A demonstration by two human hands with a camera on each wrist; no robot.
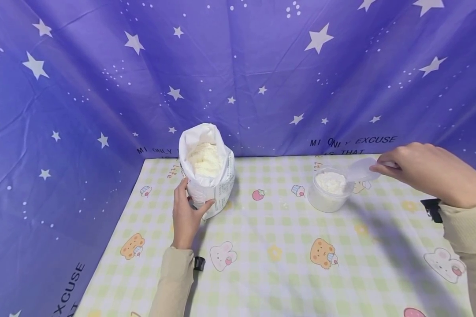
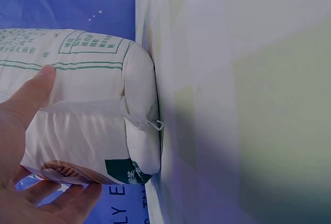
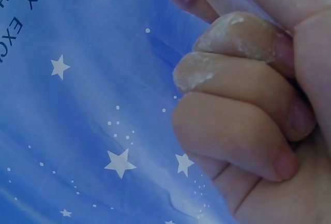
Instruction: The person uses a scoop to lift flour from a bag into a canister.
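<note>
In the head view an open white bag of flour-like powder (image 1: 205,160) stands upright at the back left of the table. My left hand (image 1: 187,215) grips its near side; the left wrist view shows the thumb on the printed face of the bag (image 2: 83,84) and fingers around the other side. To the right, my right hand (image 1: 424,169) pinches a thin, translucent plastic scraper-like piece (image 1: 364,170) over the rim of a clear round tub (image 1: 326,203). White powder (image 1: 331,182) fills much of that tub. White powder coats the curled fingers (image 3: 217,74) in the right wrist view.
A checked tablecloth (image 1: 254,246) with cartoon prints covers the table. Behind and to the left hangs a blue-purple curtain (image 1: 230,79) with white stars, meeting the table's back edge just behind the bag. A few white specks lie between bag and tub.
</note>
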